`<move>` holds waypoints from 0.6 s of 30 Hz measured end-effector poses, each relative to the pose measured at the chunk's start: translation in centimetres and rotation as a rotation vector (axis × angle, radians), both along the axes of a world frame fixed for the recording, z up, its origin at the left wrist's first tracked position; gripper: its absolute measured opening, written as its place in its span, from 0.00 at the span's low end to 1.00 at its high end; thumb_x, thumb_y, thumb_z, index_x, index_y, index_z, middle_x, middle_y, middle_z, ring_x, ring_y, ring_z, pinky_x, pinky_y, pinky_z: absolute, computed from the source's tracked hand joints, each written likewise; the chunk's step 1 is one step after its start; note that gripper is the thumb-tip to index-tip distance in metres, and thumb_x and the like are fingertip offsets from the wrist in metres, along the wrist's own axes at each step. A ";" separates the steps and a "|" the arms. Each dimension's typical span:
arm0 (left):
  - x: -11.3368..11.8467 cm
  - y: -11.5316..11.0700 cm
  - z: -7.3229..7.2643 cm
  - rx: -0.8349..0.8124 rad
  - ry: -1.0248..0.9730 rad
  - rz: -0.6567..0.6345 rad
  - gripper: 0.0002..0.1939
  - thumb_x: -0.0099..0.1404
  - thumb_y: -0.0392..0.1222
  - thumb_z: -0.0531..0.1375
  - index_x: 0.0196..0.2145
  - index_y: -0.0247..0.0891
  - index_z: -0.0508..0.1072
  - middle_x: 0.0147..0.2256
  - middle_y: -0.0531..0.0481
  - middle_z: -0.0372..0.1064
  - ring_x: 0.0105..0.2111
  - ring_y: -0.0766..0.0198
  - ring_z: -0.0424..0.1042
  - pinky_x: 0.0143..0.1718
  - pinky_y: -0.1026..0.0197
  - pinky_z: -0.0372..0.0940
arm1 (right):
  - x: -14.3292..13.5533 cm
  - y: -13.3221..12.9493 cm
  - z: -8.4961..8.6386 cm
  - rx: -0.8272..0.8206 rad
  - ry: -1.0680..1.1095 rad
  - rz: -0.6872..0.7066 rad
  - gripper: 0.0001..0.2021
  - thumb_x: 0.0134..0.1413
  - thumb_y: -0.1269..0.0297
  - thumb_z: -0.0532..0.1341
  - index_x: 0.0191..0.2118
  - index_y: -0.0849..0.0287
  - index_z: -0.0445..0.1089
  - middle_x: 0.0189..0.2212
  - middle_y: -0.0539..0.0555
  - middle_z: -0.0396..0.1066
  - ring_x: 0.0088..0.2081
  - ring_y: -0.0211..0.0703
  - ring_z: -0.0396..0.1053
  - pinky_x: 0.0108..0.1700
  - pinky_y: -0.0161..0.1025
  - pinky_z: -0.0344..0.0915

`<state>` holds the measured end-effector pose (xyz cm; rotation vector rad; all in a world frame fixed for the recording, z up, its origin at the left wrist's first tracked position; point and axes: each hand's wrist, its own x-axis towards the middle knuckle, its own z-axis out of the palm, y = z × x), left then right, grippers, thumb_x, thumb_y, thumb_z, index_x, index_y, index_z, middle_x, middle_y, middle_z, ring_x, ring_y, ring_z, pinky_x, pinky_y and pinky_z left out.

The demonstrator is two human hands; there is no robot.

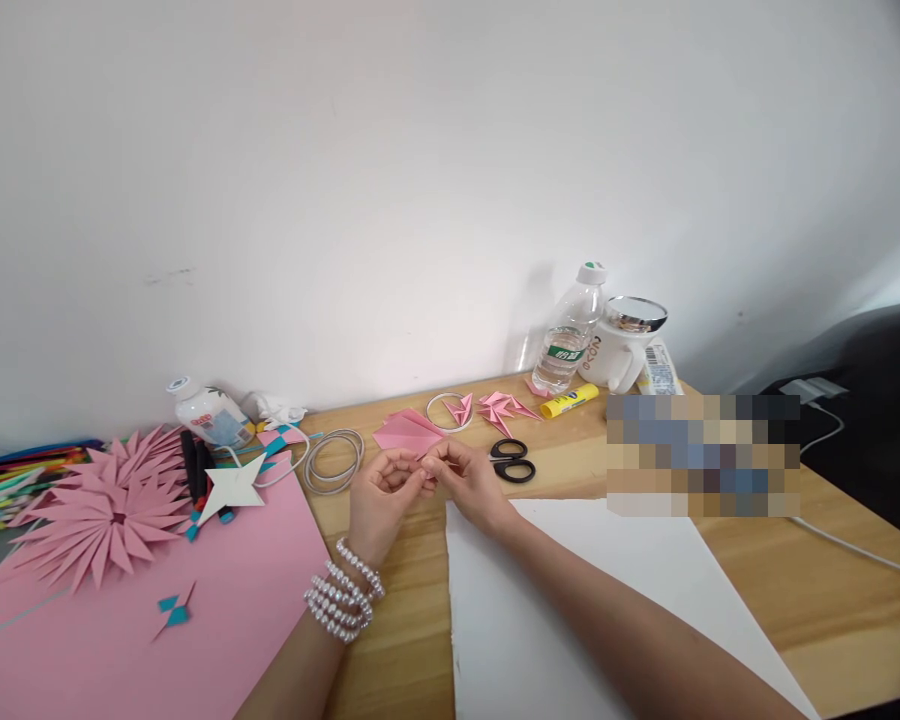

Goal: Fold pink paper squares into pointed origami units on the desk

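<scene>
As our left hand (381, 497) and right hand (471, 487) meet over the table (397, 600), their fingers curl and their tips pinch together; whether anything is gripped there, we cannot tell. One pink paper (407, 432) shows directly behind our fingertips, its near edge covered by them. Pearl strands (343, 605) circle our left wrist.

Just beyond the right hand is one pair of scissors (502, 459), two black handles showing, the blades mostly hidden behind that hand. Behind them we see one hoop (427, 411) around one folded piece (461, 409), and a cluster (496, 405) of more, overlapping too much to count. Farther right lie one glue stick (570, 400), one bottle (562, 355) and one mug (616, 352), the bottle partly in front of the mug. Our right forearm crosses one white sheet (510, 640); a pixelated patch hides whatever sits past it.

On our left, one pink sheet (255, 600) bears two overlapping rosettes (109, 530), one white star (232, 487) and one small pinwheel (172, 609). One jar (211, 415) leans behind.
</scene>
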<state>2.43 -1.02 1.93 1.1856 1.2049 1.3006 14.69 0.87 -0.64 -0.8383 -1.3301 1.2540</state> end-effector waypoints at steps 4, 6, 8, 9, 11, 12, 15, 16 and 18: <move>-0.1 0.2 0.1 0.051 -0.036 0.052 0.14 0.48 0.38 0.63 0.34 0.34 0.70 0.27 0.50 0.72 0.25 0.65 0.72 0.29 0.61 0.70 | -0.4 -0.2 0.1 -0.041 0.121 0.044 0.11 0.44 0.58 0.61 0.32 0.60 0.65 0.27 0.51 0.66 0.28 0.36 0.65 0.32 0.34 0.66; -0.3 0.3 0.2 0.059 -0.046 0.095 0.12 0.48 0.38 0.62 0.34 0.34 0.71 0.27 0.50 0.72 0.25 0.65 0.72 0.30 0.62 0.69 | -0.4 -0.2 0.3 -0.054 0.155 0.054 0.11 0.44 0.58 0.61 0.33 0.60 0.66 0.28 0.52 0.68 0.30 0.37 0.66 0.33 0.35 0.66; -0.5 0.4 0.1 0.051 -0.060 0.100 0.10 0.49 0.37 0.62 0.31 0.34 0.71 0.26 0.51 0.72 0.23 0.66 0.72 0.30 0.62 0.69 | -0.4 -0.2 0.4 -0.052 0.168 0.052 0.11 0.44 0.58 0.61 0.31 0.60 0.67 0.27 0.51 0.68 0.29 0.37 0.66 0.34 0.36 0.67; -0.6 0.4 0.1 0.049 -0.068 0.087 0.09 0.49 0.37 0.62 0.30 0.34 0.71 0.26 0.52 0.72 0.23 0.66 0.72 0.31 0.62 0.69 | -0.3 -0.1 0.5 -0.044 0.169 0.048 0.11 0.43 0.58 0.62 0.31 0.60 0.68 0.27 0.52 0.68 0.30 0.38 0.67 0.35 0.37 0.67; -0.8 0.5 0.1 0.051 -0.081 0.041 0.09 0.49 0.37 0.62 0.30 0.34 0.70 0.26 0.52 0.72 0.25 0.66 0.72 0.32 0.62 0.69 | -0.1 0.0 0.6 -0.022 0.167 0.033 0.11 0.43 0.57 0.62 0.30 0.60 0.68 0.27 0.52 0.69 0.30 0.38 0.67 0.37 0.39 0.66; -0.8 0.5 0.2 0.055 -0.082 0.011 0.10 0.49 0.36 0.63 0.31 0.34 0.70 0.27 0.52 0.72 0.26 0.66 0.72 0.33 0.61 0.69 | 0.0 0.0 0.6 -0.012 0.165 0.031 0.11 0.43 0.57 0.62 0.30 0.60 0.69 0.27 0.52 0.69 0.30 0.39 0.68 0.37 0.39 0.66; -1.0 0.5 0.2 0.049 -0.045 -0.068 0.14 0.48 0.37 0.63 0.34 0.34 0.70 0.29 0.50 0.72 0.28 0.65 0.72 0.35 0.59 0.68 | 0.1 0.1 0.5 0.028 0.119 0.029 0.11 0.45 0.57 0.61 0.30 0.60 0.69 0.25 0.51 0.69 0.28 0.39 0.67 0.36 0.39 0.66; -1.1 0.5 0.3 0.041 -0.022 -0.071 0.13 0.48 0.37 0.63 0.34 0.34 0.70 0.29 0.49 0.72 0.27 0.65 0.72 0.35 0.59 0.68 | 0.1 0.1 0.4 0.045 0.087 0.019 0.10 0.45 0.58 0.60 0.30 0.60 0.69 0.25 0.52 0.69 0.29 0.39 0.67 0.36 0.39 0.66; -1.1 0.6 0.3 0.026 0.020 -0.041 0.11 0.49 0.39 0.63 0.31 0.33 0.71 0.26 0.49 0.72 0.25 0.65 0.71 0.33 0.60 0.68 | 0.1 0.1 0.1 0.067 0.043 -0.005 0.09 0.46 0.59 0.60 0.30 0.60 0.69 0.27 0.53 0.69 0.31 0.39 0.67 0.37 0.39 0.66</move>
